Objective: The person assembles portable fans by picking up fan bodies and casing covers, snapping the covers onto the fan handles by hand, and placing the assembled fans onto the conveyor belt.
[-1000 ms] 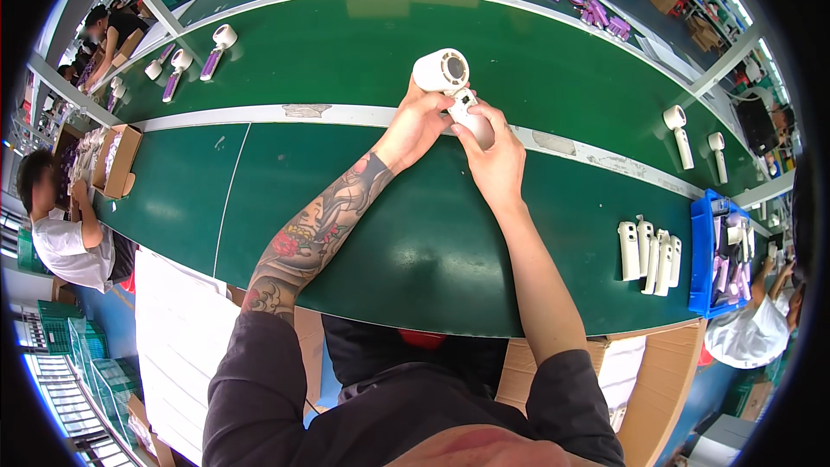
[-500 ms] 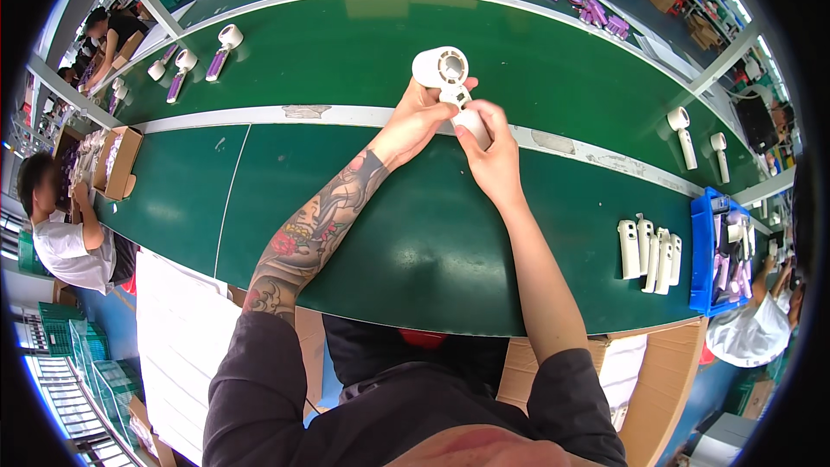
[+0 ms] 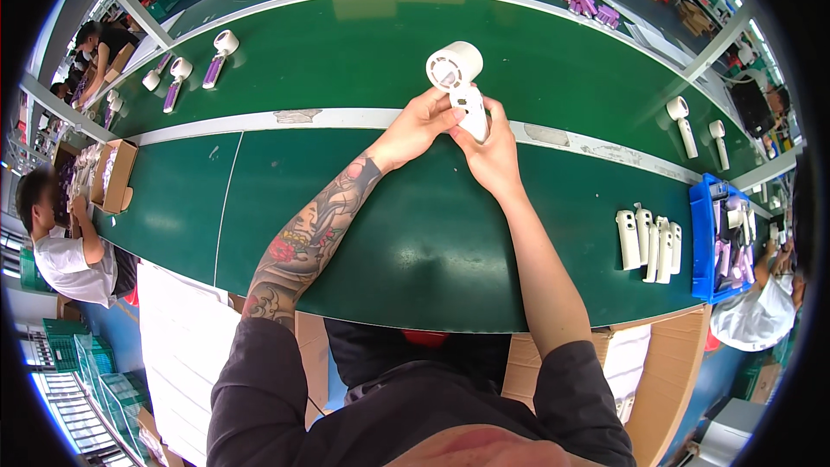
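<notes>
The person holds a small white hand fan [image 3: 458, 78] up over the green table [image 3: 415, 233]. The fan has a round head at the top and a straight handle below it. The left hand [image 3: 419, 125] has its grip closed on the left side of the handle, with the thumb tip pressed on the front. The right hand [image 3: 493, 143] has its grip closed around the handle from the right and from below. Both hands touch the fan and touch each other.

A pale strip [image 3: 259, 121] runs along the table, just under the hands. To the right, a row of white handle parts [image 3: 648, 246] lies on the table, well apart from the hands. Just beside them sits a blue bin [image 3: 702, 242] with purple and white parts inside. Two more white fans [image 3: 692, 125] lie farther back on the right. On the far left lie fans with purple handles [image 3: 194, 73]. A cardboard box [image 3: 117, 177] sits at the left end of the table, next to another person [image 3: 60, 242].
</notes>
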Available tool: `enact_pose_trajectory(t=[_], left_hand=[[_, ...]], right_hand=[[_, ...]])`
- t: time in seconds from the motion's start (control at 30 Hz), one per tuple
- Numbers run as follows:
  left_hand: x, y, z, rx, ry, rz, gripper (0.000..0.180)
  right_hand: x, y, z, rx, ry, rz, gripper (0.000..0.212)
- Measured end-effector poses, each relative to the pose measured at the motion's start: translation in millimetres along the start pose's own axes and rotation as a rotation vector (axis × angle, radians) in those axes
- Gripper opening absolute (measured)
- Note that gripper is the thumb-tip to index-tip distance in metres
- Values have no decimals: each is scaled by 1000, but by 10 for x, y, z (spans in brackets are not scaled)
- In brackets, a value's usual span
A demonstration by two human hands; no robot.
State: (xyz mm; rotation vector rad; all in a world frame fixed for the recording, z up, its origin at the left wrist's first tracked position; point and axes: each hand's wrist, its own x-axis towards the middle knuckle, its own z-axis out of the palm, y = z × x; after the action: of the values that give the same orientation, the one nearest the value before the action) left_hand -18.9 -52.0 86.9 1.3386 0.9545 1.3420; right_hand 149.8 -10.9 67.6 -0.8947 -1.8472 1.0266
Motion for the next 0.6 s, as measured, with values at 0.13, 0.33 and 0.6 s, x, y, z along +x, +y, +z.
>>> enact_pose_trajectory(t=[0.13,0.33,0.6], left_hand=[[7,-36,-45,8,20,21,45],[-3,-38,146,49,78,24,46],[1,68,216,140,136,61,49]], right_hand=[[3,-40,24,-48,5,-19,54],[-19,-88,48,-107,8,3,53],[-21,-249,119,-190,58,22,53]])
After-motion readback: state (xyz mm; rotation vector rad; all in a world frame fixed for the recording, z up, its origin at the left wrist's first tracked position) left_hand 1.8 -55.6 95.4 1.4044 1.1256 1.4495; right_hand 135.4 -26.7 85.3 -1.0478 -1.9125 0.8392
